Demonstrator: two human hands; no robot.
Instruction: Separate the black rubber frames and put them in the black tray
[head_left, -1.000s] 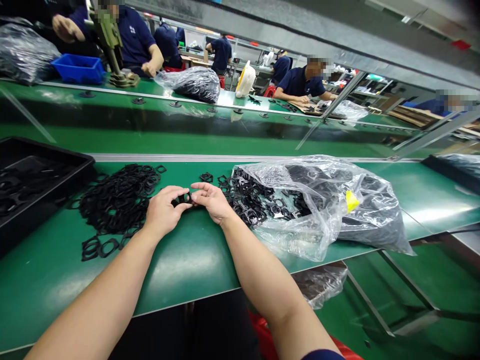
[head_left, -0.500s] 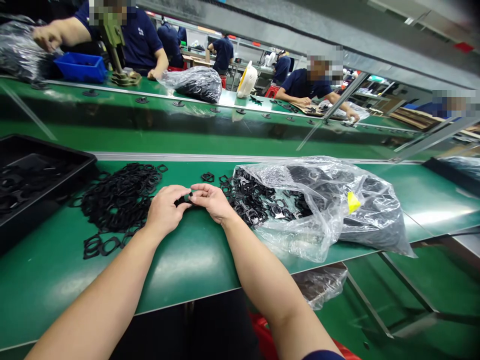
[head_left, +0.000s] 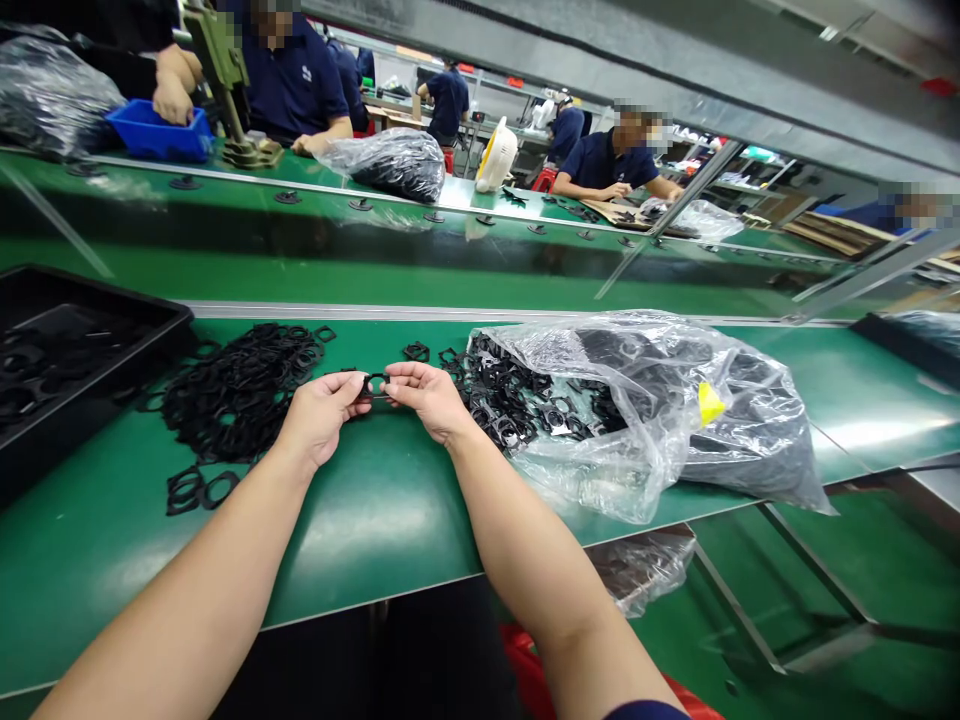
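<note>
Between my two hands is a small black plastic ring-shaped part, held just above the green tabletop. My left hand pinches its left side between thumb and fingers. On its right side, my right hand grips it with the fingertips. The opening in the part faces me, and its edges are partly covered by my fingers. A heap of similar black parts lies to the left of my left hand. Right of my right hand, more black parts spill from a clear plastic bag.
A black tray with parts stands at the left. Behind the divider, a co-worker's hand reaches into a blue bin beside a green press. Another person sits farther right. The green table's front edge is near me.
My left hand has shifted slightly left and turned, so the black part's opening shows more clearly between my hands. Across the divider, a co-worker's hand has moved into the blue bin.
</note>
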